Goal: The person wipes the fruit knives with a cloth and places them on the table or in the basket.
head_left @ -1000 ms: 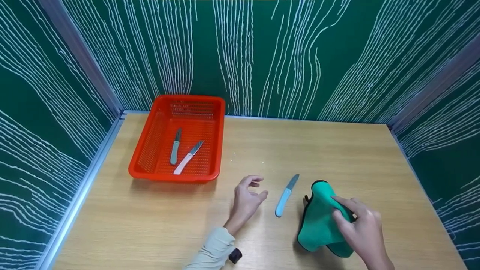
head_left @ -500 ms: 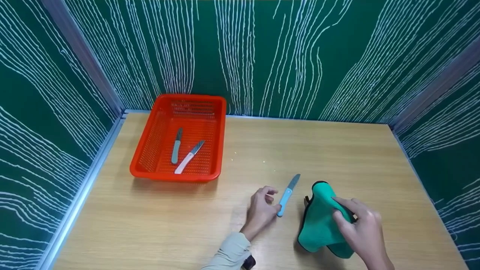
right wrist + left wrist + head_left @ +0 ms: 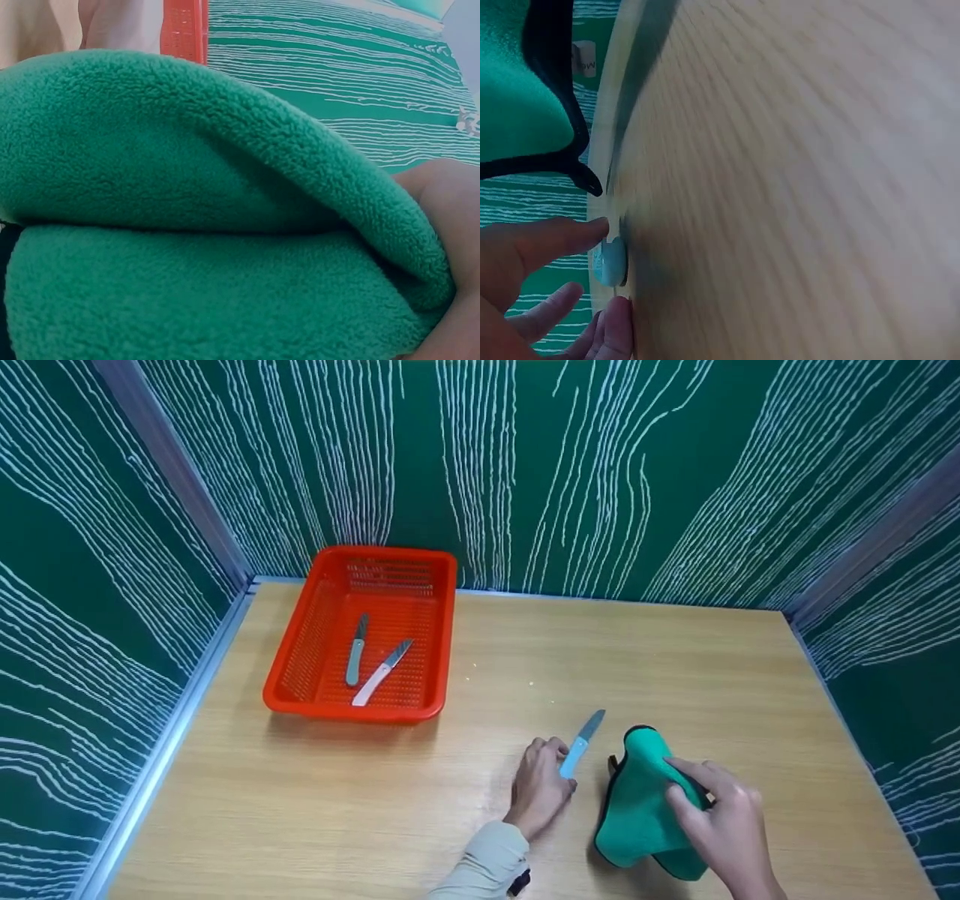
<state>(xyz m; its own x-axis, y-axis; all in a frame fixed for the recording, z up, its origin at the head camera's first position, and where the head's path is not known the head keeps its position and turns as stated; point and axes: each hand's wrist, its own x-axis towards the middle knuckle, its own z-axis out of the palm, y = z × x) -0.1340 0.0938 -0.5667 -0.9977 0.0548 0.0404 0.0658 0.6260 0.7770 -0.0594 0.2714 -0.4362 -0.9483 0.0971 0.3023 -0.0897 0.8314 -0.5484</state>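
"Where was the left hand [image 3: 541,786]?"
"Left of the green cloth [image 3: 646,810], palm down, its fingers [image 3: 551,241] parted, the forearm [image 3: 484,859] sleeved nearly to the wrist."
"And the right hand [image 3: 724,817]?"
"It was at the cloth's right side, pinching it, the wrist bare."

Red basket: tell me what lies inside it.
Inside the red basket lie a green-handled knife and a pink-handled knife. The floor directly beneath them is covered.

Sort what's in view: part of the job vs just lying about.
Likely in the job:
blue knife, left hand at its handle
green cloth, held by right hand
red basket, pink-handled knife and grey-green-handled knife inside, probably

Just lying about, apparently:
pale specks on the table
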